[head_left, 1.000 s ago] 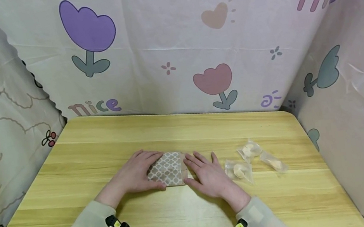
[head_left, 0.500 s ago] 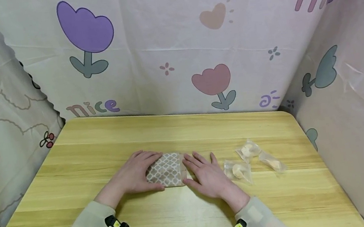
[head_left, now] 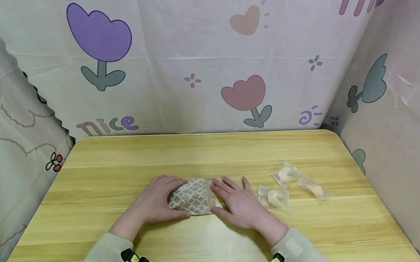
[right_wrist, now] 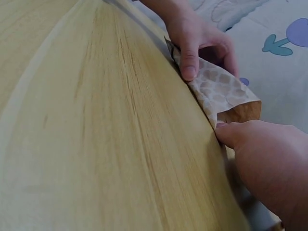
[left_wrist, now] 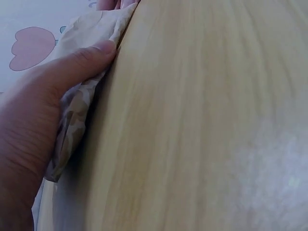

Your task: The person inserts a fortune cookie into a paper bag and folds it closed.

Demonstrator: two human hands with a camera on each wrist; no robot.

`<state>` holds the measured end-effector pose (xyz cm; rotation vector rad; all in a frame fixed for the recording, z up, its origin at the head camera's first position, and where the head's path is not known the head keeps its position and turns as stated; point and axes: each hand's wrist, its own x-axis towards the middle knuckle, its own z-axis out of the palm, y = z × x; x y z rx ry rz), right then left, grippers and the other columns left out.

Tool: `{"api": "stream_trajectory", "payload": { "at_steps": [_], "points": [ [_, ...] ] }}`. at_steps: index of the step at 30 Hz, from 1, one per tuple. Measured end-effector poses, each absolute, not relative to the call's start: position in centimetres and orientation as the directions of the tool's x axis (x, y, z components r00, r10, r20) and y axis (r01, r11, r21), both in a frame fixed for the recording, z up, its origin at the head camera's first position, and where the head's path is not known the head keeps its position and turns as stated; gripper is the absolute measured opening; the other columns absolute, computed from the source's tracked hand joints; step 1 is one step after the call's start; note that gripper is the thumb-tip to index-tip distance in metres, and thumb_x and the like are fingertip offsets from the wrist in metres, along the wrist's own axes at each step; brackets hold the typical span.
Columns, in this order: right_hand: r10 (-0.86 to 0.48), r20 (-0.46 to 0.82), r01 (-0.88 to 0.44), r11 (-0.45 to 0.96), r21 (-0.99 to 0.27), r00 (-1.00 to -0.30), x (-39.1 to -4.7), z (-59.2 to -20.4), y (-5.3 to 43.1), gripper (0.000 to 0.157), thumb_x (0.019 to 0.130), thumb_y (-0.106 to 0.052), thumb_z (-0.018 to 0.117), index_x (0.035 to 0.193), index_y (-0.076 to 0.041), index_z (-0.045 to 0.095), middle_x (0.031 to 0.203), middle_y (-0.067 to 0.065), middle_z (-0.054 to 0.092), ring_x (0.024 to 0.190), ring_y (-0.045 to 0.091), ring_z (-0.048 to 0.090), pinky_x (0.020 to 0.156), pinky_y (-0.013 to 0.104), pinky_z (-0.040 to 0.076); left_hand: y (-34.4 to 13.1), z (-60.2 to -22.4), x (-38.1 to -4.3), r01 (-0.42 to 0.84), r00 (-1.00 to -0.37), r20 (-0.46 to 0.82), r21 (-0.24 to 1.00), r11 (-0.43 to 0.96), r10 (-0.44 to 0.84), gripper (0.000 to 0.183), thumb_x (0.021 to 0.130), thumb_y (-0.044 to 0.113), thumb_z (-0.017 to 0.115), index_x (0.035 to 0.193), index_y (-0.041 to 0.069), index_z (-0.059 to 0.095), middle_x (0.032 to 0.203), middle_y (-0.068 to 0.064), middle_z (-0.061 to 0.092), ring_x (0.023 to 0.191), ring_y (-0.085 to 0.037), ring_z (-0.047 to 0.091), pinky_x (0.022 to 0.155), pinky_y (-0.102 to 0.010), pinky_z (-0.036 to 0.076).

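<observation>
A small paper bag [head_left: 191, 197] with a white-and-tan lattice print lies on its side on the wooden table. My left hand [head_left: 159, 202] spans its closed left end, thumb on the near edge and the other fingers over the far side. In the left wrist view, the left thumb [left_wrist: 79, 67] presses along the bag's edge. At the bag's right end, my right hand [head_left: 241, 201] rests with fairly straight fingers, touching the plain brown strip by its mouth. The right wrist view shows the brown inside of the bag [right_wrist: 240, 111], its mouth parted near my right thumb.
To the right of my right hand lie three small clear packets: one nearest the hand [head_left: 274, 198], one farther back [head_left: 286, 174], and one at the far right [head_left: 314, 187], each with a pale piece inside. A printed cloth [head_left: 178, 27] hangs behind the table [head_left: 117, 163].
</observation>
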<state>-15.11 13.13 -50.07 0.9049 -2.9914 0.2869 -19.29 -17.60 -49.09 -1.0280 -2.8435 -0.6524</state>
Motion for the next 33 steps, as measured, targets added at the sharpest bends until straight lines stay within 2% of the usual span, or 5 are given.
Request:
{"api": "stream_trajectory", "payload": {
  "at_steps": [6, 11, 15, 22, 33],
  "points": [
    [-0.55, 0.062, -0.55, 0.813, -0.192, -0.833, -15.15, -50.13, 13.22, 0.073, 0.108, -0.063, 0.042, 0.165, -0.019, 0.04, 0.172, -0.004, 0.03, 0.158, 0.026, 0.025, 0.119, 0.077, 0.015, -17.61, -48.85, -19.08, 0.601, -0.794, 0.198, 0.399, 0.692, 0.575, 0.09, 0.071, 0.075, 0.086, 0.14, 0.02, 0.069, 0.136, 0.003, 0.07, 0.128, -0.034, 0.06, 0.111, -0.056, 0.046],
    [-0.552, 0.076, -0.555, 0.805, -0.211, -0.83, -15.16, -50.08, 13.3, 0.073, 0.107, -0.063, 0.044, 0.164, -0.019, 0.041, 0.172, -0.004, 0.031, 0.158, 0.026, 0.026, 0.118, 0.077, 0.015, -17.65, -48.74, -18.94, 0.62, -0.78, 0.183, 0.355, 0.7, 0.598, 0.095, 0.073, 0.078, 0.082, 0.144, 0.018, 0.067, 0.142, -0.003, 0.067, 0.134, -0.046, 0.056, 0.113, -0.062, 0.043],
    [-0.555, 0.091, -0.561, 0.799, -0.217, -0.827, -15.08, -49.98, 13.36, 0.072, 0.107, -0.062, 0.047, 0.163, -0.018, 0.043, 0.171, -0.003, 0.033, 0.157, 0.028, 0.028, 0.117, 0.078, 0.017, -17.63, -48.54, -18.85, 0.646, -0.759, 0.169, 0.309, 0.698, 0.628, 0.101, 0.072, 0.08, 0.08, 0.148, 0.015, 0.063, 0.144, -0.006, 0.066, 0.133, -0.048, 0.056, 0.111, -0.062, 0.045],
    [-0.55, 0.079, -0.552, 0.802, -0.23, -0.832, -15.1, -49.96, 13.37, 0.072, 0.107, -0.063, 0.045, 0.164, -0.019, 0.042, 0.171, -0.004, 0.032, 0.157, 0.026, 0.027, 0.118, 0.077, 0.015, -17.49, -48.47, -18.68, 0.653, -0.755, 0.137, 0.246, 0.716, 0.641, 0.111, 0.071, 0.085, 0.077, 0.154, 0.014, 0.057, 0.147, -0.006, 0.063, 0.132, -0.035, 0.059, 0.111, -0.057, 0.047],
    [-0.544, 0.063, -0.542, 0.807, -0.234, -0.837, -15.17, -50.19, 13.36, 0.072, 0.107, -0.064, 0.043, 0.164, -0.02, 0.041, 0.172, -0.007, 0.029, 0.158, 0.024, 0.024, 0.12, 0.076, 0.013, -16.65, -48.05, -18.91, 0.626, -0.773, 0.073, 0.245, 0.74, 0.63, 0.108, 0.073, 0.079, 0.078, 0.156, 0.015, 0.054, 0.147, -0.003, 0.056, 0.131, -0.027, 0.056, 0.112, -0.051, 0.046]
  ]
}}
